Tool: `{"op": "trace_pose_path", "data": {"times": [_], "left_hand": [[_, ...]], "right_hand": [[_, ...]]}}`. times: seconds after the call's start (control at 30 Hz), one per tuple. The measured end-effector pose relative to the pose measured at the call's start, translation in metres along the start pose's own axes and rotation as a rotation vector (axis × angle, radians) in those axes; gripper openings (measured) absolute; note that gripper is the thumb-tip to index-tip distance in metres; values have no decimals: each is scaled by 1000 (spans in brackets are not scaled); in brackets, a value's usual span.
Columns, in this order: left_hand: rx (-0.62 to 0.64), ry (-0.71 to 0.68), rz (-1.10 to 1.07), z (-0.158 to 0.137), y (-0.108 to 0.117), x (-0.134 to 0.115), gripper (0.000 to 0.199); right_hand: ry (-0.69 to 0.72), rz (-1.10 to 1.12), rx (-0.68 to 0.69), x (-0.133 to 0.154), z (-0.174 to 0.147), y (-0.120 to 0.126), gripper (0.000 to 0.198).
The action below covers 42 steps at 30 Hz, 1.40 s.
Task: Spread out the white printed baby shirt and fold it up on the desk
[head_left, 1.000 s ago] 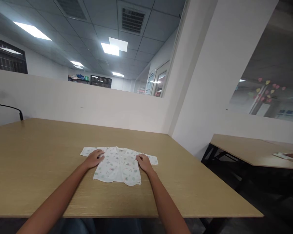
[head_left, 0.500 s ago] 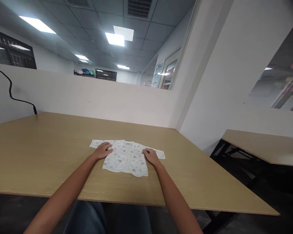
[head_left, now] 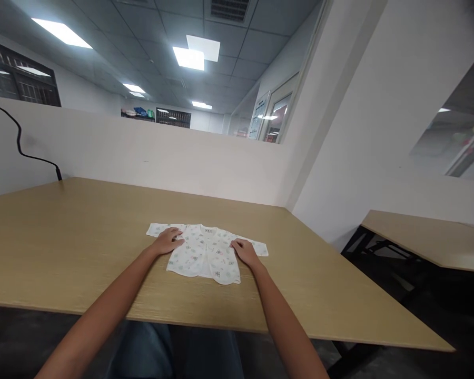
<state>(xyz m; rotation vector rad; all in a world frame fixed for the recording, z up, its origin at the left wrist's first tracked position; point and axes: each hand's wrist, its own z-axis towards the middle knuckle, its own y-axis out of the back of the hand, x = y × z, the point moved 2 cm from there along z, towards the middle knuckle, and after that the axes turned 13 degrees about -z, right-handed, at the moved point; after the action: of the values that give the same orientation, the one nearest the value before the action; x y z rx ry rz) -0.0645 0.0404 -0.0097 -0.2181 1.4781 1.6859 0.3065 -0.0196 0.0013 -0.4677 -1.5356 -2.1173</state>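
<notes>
A small white baby shirt (head_left: 203, 256) with a scattered print lies spread on the tabletop, its neckline away from me and its two sleeves stretched out sideways. My left hand (head_left: 167, 241) rests on its left side below the sleeve, thumb and fingers apart. At the opposite side, my right hand (head_left: 245, 251) has its fingers bent together on the cloth's edge under the right sleeve. The front edges meet near the middle and part toward the hem.
The wooden table (head_left: 102, 252) reaches to a low white partition (head_left: 174, 163). A black gooseneck stalk (head_left: 19, 139) rises at the back left. A second table (head_left: 422, 231) stands off to the right, beyond a white wall pillar (head_left: 327, 116).
The view has shifted slightly. Both hands stay where they were on the baby shirt, which lies as before.
</notes>
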Motion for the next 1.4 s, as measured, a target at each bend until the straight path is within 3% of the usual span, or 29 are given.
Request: {"op": "trace_pose_path", "data": {"times": [0.93, 1.13, 1.4], "left_hand": [[23, 7, 11, -2, 2, -5, 66], [23, -23, 20, -5, 7, -18, 61], [12, -33, 11, -3, 5, -12, 56]], "right_hand": [[17, 76, -17, -3, -1, -3, 29], [29, 73, -8, -4, -1, -3, 30], [25, 65, -2, -5, 0, -5, 29]]}}
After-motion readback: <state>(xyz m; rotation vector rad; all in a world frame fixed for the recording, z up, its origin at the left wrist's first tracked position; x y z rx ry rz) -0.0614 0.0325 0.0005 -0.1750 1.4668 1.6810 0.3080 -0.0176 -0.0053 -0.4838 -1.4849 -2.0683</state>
